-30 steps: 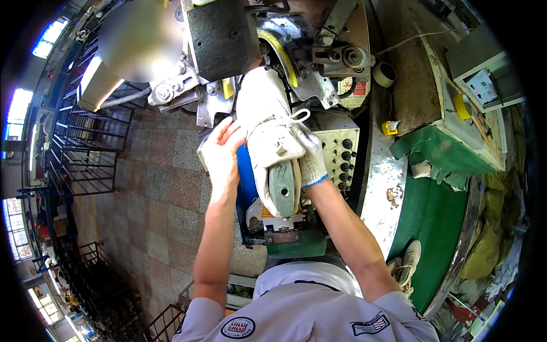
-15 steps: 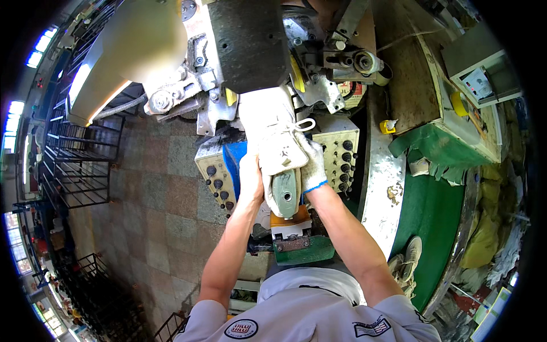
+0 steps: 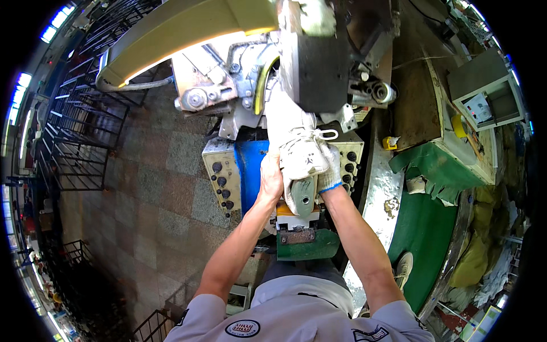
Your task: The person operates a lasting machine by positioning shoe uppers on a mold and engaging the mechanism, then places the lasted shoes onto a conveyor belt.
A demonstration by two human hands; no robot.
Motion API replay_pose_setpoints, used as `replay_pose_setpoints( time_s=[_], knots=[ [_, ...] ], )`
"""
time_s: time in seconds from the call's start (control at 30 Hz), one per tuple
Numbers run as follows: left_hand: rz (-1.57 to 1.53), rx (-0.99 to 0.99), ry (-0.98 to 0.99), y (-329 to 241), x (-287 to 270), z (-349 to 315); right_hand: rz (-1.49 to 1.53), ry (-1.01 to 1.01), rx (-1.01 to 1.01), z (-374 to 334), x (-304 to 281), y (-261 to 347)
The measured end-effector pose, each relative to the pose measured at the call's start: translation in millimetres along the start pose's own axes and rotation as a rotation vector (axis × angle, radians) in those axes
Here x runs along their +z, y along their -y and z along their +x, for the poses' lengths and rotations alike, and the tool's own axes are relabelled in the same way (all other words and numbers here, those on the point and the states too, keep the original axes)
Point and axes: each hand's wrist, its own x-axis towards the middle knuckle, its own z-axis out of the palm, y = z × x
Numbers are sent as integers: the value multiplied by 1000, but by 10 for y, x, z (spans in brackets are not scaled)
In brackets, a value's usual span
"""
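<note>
A white shoe upper (image 3: 303, 151) with tied laces sits on a grey-green shoe last (image 3: 303, 195). Its heel end is toward me, and its far end goes under the dark block of a metal machine (image 3: 319, 74). Bare, my left hand (image 3: 272, 178) grips the left side of the shoe near the heel. On the opposite side my right hand (image 3: 331, 169), in a white knit glove with a blue cuff, is closed round it. The fingers of both hands are partly hidden by the shoe. Bright light washes out the shoe's far part.
Control boxes with black knobs (image 3: 221, 179) flank a blue panel (image 3: 249, 171) below the machine. A curved yellowish lamp arm (image 3: 171, 43) spans the upper left. Black metal racks (image 3: 85, 134) stand left; a green-draped bench (image 3: 439, 154) stands right.
My view has shifted, so the machine, shoe and hands sit further right in the picture. Both hands keep their hold on the shoe.
</note>
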Motion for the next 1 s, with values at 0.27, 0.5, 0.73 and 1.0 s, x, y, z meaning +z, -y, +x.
replay_pose_setpoints(
  time_s=[0.27, 0.5, 0.73, 1.0],
  knots=[
    [65, -41, -1, -90, -108, -108, 200, 67, 49, -141, -11, -143],
    [-66, -94, 62, -72, -238, 56, 97, -2, -100, -127, 104, -285],
    [-117, -84, 24, 37, -147, 79, 204, 23, -24, -163, 163, 16],
    [-154, -113, 43, -49, -180, 62, 142, -8, 24, -102, 139, -119]
  ],
)
